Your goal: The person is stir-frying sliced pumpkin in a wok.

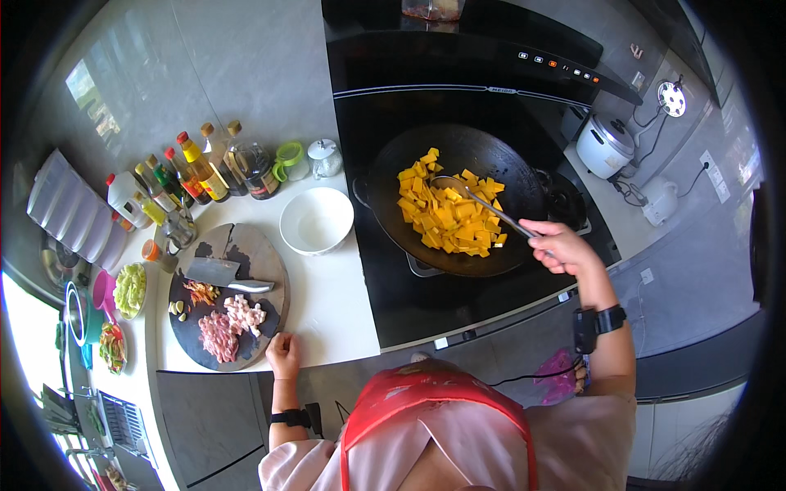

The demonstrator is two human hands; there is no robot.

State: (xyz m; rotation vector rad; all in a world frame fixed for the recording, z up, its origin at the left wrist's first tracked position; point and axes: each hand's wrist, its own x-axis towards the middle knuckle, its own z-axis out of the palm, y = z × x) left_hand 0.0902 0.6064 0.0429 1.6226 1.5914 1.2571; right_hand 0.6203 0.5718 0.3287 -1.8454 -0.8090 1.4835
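Note:
In my right hand (562,247) is the handle of a metal ladle (505,218), gripped to the right of a black wok (491,147). The ladle's bowl rests among yellow-orange pumpkin pieces (451,218) in the wok, which stands on the stove. My left hand (283,355) is curled at the counter's front edge, beside a round wooden chopping board (276,258), with nothing visible in it. On the board lie a cleaver (215,271), raw minced meat (218,336), diced pale meat (244,314), garlic cloves (177,308) and chopped reddish pieces (201,293).
A white bowl (317,221) stands between board and stove. Sauce bottles (201,169) and lidded jars (324,158) line the wall. Plates of cut green vegetables (129,291) and mixed peppers (112,348) are at left. A rice cooker (605,146) stands right of the stove.

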